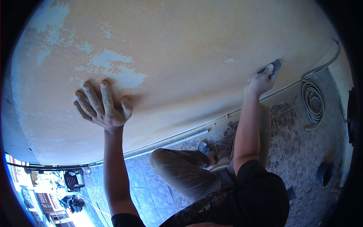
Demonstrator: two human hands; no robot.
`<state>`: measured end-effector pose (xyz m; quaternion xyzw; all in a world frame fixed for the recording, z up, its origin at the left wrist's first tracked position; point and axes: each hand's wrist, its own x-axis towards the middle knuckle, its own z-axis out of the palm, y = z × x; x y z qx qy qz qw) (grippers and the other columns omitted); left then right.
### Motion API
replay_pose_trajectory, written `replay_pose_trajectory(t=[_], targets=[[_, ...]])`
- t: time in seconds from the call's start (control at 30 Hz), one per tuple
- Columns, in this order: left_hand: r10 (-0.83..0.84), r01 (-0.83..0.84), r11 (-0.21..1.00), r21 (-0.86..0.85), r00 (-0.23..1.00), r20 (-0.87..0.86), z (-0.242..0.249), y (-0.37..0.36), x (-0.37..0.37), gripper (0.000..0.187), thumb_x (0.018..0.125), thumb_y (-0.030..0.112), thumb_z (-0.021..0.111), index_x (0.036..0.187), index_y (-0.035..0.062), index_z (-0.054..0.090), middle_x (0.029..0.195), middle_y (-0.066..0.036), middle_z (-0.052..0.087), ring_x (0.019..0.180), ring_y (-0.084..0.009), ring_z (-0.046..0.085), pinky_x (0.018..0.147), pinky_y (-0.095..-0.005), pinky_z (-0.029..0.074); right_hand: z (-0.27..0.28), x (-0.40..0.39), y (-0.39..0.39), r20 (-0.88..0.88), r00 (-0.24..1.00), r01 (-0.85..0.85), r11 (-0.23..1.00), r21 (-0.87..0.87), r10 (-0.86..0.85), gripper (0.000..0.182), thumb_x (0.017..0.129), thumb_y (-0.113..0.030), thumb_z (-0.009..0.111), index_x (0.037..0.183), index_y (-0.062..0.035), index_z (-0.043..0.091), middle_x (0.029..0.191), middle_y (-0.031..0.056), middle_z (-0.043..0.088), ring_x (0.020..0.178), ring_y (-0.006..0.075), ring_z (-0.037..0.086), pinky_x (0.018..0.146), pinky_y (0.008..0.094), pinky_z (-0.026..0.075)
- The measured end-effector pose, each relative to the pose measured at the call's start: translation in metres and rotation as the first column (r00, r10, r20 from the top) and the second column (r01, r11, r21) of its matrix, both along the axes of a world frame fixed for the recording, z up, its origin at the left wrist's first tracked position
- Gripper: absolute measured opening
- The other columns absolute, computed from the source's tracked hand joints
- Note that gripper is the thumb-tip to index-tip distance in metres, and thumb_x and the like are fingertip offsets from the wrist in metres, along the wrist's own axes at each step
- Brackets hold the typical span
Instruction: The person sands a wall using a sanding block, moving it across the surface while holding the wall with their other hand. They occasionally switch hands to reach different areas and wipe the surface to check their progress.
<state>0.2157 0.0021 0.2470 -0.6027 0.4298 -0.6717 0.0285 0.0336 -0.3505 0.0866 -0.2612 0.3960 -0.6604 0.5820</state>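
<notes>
Best sanded with right hand [261, 81] pinching sanding block [275, 65] flat against wall [181, 45], left hand [103, 106], fingers spread, bracing left of block.

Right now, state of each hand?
Left hand: open, fingers spread, palm flat on the orange wall, holding nothing.
Right hand: closed on a dark sanding block pressed to the wall.

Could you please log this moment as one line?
left hand: flat on orange plastered wall | right hand: pressing dark sanding block on wall
</notes>
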Motion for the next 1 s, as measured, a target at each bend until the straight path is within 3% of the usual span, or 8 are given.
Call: replay_pose_trajectory(t=[0.07, 0.13, 0.23, 0.3, 0.47, 0.63, 0.8, 1.0], targets=[[0.0, 0.0, 1.0, 0.002, 1.0, 0.014, 0.0, 0.0, 0.0, 0.068, 0.102, 0.058, 0.037, 0.149, 0.0106, 0.053, 0.16, -0.021, 0.04, 0.15, -0.0409, 0.032, 0.123, -0.0578, 0.019, 0.004, 0.027, 0.041, -0.344, 0.867, 0.231, 0.902, -0.365, -0.361, 0.053, 0.106, -0.029, 0.06, 0.148, 0.002, 0.049, 0.125, 0.0197, 0.056, 0.099, 0.0245, 0.061, 0.078, 0.0379, 0.054], [0.008, -0.008, 1.0, 0.002, 1.0, 0.008, 0.002, -0.001, 0.001, 0.069, 0.101, 0.058, 0.037, 0.149, 0.0106, 0.053, 0.16, -0.021, 0.04, 0.15, -0.041, 0.032, 0.123, -0.0578, 0.019, -0.003, 0.055, 0.118, -0.148, 0.957, 0.082, 0.718, -0.691, -0.251, 0.056, 0.099, -0.03, 0.07, 0.144, 0.0004, 0.055, 0.115, 0.0126, 0.053, 0.101, 0.0242, 0.057, 0.087, 0.0392, 0.045], [0.005, -0.005, 0.999, 0.039, 1.0, -0.01, 0.001, 0.009, -0.002, 0.07, 0.101, 0.058, 0.038, 0.15, 0.0104, 0.051, 0.16, -0.021, 0.039, 0.151, -0.0413, 0.031, 0.123, -0.0579, 0.019, -0.058, 0.055, 0.174, -0.379, 0.802, -0.314, 0.213, -0.925, -0.463, 0.058, 0.073, -0.034, 0.09, 0.128, -0.0378, 0.072, 0.111, -0.0014, 0.048, 0.103, 0.019, 0.045, 0.094, 0.0427, 0.033], [-0.017, 0.016, 0.998, 0.058, 1.0, 0.016, 0.004, 0.011, 0.005, 0.07, 0.101, 0.057, 0.038, 0.15, 0.0088, 0.05, 0.16, -0.022, 0.039, 0.151, -0.0409, 0.03, 0.123, -0.0576, 0.019, -0.151, 0.061, 0.148, -0.467, 0.777, -0.349, 0.328, -0.878, -0.423, 0.068, 0.076, -0.021, 0.087, 0.14, -0.0234, 0.066, 0.12, 0.0025, 0.052, 0.105, 0.0254, 0.051, 0.094, 0.044, 0.037], [-0.013, 0.013, 0.999, 0.029, 1.0, 0.02, 0.002, 0.007, -0.001, 0.068, 0.101, 0.054, 0.037, 0.149, 0.0081, 0.052, 0.159, -0.021, 0.04, 0.151, -0.0398, 0.032, 0.123, -0.0568, 0.019, -0.079, 0.009, 0.015, -0.276, 0.936, 0.157, 0.96, -0.23, -0.219, 0.055, 0.107, -0.031, 0.055, 0.149, 0.0043, 0.046, 0.116, 0.0198, 0.053, 0.102, 0.0264, 0.06, 0.082, 0.0364, 0.054], [-0.032, 0.032, 0.999, -0.015, 0.999, 0.01, -0.003, 0.006, 0.003, 0.065, 0.099, 0.052, 0.041, 0.149, 0.0126, 0.053, 0.159, -0.021, 0.041, 0.15, -0.0418, 0.033, 0.123, -0.0597, 0.02, -0.062, 0.051, 0.124, -0.352, 0.887, 0.088, 0.857, -0.507, -0.299, 0.059, 0.107, -0.03, 0.055, 0.153, 0.0045, 0.04, 0.125, 0.0233, 0.048, 0.107, 0.0311, 0.058, 0.089, 0.0405, 0.053], [-0.002, 0.001, 1.0, 0.02, 0.999, 0.032, 0.003, 0.009, 0.001, 0.067, 0.1, 0.054, 0.037, 0.148, 0.009, 0.052, 0.159, -0.021, 0.042, 0.15, -0.0389, 0.034, 0.123, -0.0561, 0.021, -0.115, 0.047, 0.179, -0.44, 0.816, -0.366, 0.255, -0.895, -0.374, 0.063, 0.08, -0.03, 0.087, 0.138, -0.0181, 0.066, 0.115, 0.0127, 0.048, 0.109, 0.0282, 0.045, 0.09, 0.0445, 0.042], [-0.022, 0.022, 1.0, -0.002, 1.0, -0.012, 0.0, 0.008, -0.001, 0.067, 0.1, 0.054, 0.039, 0.149, 0.0101, 0.052, 0.159, -0.023, 0.041, 0.15, -0.0429, 0.032, 0.122, -0.0598, 0.02, -0.073, 0.017, 0.031, -0.545, 0.737, 0.103, 0.864, -0.493, -0.399, 0.058, 0.107, -0.03, 0.053, 0.149, 0.0091, 0.043, 0.123, 0.0246, 0.055, 0.109, 0.0323, 0.059, 0.087, 0.038, 0.052]])
